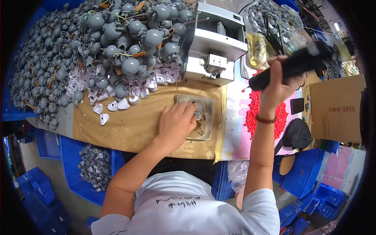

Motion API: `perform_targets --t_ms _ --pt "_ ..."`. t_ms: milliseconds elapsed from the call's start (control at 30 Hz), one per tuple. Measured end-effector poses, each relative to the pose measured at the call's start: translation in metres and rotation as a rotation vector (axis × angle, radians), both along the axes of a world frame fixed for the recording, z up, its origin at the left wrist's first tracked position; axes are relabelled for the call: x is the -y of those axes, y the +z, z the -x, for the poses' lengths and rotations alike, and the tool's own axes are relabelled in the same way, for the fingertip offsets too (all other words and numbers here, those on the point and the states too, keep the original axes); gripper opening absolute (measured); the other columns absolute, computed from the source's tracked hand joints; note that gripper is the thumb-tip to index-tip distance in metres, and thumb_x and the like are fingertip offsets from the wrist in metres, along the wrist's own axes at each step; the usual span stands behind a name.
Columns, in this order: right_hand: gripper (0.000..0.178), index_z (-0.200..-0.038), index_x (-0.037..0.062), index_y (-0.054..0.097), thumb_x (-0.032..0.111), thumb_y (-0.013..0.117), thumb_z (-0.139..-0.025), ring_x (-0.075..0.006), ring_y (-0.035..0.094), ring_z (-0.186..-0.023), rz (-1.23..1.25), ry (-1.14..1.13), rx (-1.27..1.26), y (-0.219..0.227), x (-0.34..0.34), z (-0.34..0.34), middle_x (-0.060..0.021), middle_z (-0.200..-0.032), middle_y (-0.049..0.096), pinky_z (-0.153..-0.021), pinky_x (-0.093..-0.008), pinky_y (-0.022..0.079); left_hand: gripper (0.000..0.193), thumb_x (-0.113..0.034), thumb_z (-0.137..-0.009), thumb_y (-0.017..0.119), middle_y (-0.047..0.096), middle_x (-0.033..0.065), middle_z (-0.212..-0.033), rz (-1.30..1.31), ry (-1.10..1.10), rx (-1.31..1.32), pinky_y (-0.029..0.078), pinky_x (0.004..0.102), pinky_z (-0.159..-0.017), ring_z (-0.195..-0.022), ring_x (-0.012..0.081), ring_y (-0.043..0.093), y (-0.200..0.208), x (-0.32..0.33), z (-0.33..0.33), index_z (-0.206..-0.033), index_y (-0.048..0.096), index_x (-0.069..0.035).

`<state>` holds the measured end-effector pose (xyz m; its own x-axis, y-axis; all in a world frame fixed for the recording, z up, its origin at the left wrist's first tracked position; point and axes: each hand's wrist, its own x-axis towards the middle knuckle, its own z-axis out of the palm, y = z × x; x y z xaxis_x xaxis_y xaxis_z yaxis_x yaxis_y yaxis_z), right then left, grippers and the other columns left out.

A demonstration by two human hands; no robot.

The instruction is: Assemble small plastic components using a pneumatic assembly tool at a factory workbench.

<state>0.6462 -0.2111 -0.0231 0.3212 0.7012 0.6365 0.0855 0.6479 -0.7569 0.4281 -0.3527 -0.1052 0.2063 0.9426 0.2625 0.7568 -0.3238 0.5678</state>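
Note:
My left hand (176,122) presses down on a small grey part (198,110) that sits on a clear square plate (205,119) on the brown work surface. My right hand (279,84) is raised above the table, shut on a black electric screwdriver (291,66) whose tip points left and down. The screwdriver is blurred. A beaded band is on my right wrist.
A big heap of grey round parts with wires (98,43) fills the far left. A white machine (213,47) stands behind the plate. Red small caps (254,113) lie on pink paper at right, beside a black pouch (297,133) and a cardboard box (338,107). Blue crates (84,166) sit below.

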Motion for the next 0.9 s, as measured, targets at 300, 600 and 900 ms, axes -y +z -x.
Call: perform_targets --t_ms 300,600,900 --pt "0.066 -0.144 -0.0008 0.032 -0.010 0.061 -0.085 -0.0188 0.062 -0.064 0.123 0.394 0.005 0.036 -0.007 0.054 -0.0090 -0.075 0.062 -0.066 -0.0357 0.053 0.030 -0.014 -0.081 0.072 0.066 0.0062 -0.100 0.016 0.003 0.047 0.044 0.0405 -0.075 -0.091 0.0263 0.064 0.001 -0.002 -0.002 -0.110 0.066 -0.008" --pt "0.030 -0.107 -0.0012 0.055 -0.003 0.071 -0.082 -0.0134 0.063 -0.058 0.372 0.507 0.020 0.015 -0.008 0.071 -0.0061 -0.075 0.067 -0.059 -0.0269 0.052 0.032 -0.016 -0.081 0.073 0.065 0.0061 -0.099 0.021 0.007 0.067 0.045 0.0406 -0.074 -0.090 0.0271 0.064 -0.001 -0.001 0.002 -0.111 0.066 -0.009" --pt "0.086 -0.152 -0.0072 0.021 -0.010 0.066 -0.079 -0.0111 0.060 -0.066 0.409 0.565 0.040 -0.002 0.074 0.072 -0.0035 -0.075 0.062 -0.069 -0.0260 0.050 0.033 -0.016 -0.079 0.074 0.062 0.0051 -0.097 -0.006 0.008 0.056 0.044 0.0418 -0.072 -0.087 0.0270 0.063 -0.003 -0.001 0.000 -0.110 0.063 -0.009"
